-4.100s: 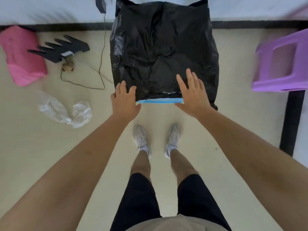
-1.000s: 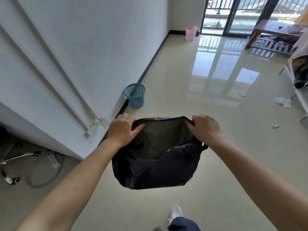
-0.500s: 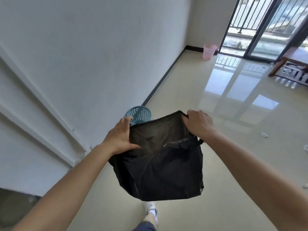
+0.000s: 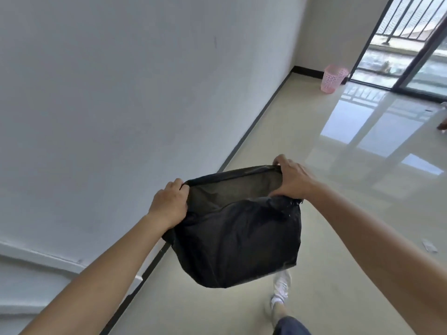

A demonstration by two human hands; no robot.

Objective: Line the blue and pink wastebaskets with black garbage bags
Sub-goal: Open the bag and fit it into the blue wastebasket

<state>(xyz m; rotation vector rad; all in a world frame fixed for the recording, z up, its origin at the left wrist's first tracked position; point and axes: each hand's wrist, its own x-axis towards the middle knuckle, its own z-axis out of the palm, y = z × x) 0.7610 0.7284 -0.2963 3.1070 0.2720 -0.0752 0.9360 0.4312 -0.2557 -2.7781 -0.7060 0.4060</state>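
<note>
Glossy beige tile floor [image 4: 338, 189], white wall [image 4: 121, 93] to the left of both hands, black baseboard [image 4: 254, 122] running along the wall toward the far corner. Glass sliding door [image 4: 411, 44] with balcony railing behind it, far ahead and right of the hands.

Left hand [image 4: 169, 206] is clenched on the left edge of the black garbage bag [image 4: 237, 240] mouth. Right hand [image 4: 294, 181] grips the right edge of the same mouth, thumb on the near side, fingers over the rim. Both hands hold the bag off the floor, mouth pulled open between them, inside visible as a dull grey-brown. Bag body hangs below and between the hands, puffed out, bottom corner rounded.

Pink wastebasket [image 4: 333, 78] stands upright on the floor well ahead of the right hand, near the far corner, just beside the door frame. Mesh sides, no liner visible in it.

White sneaker [image 4: 280, 286] on the floor below the bag, roughly under the right hand, dark trouser leg at the frame bottom. Small white scrap [image 4: 429, 246] on the floor to the right of the right forearm.

Blue wastebasket not visible in this view.
</note>
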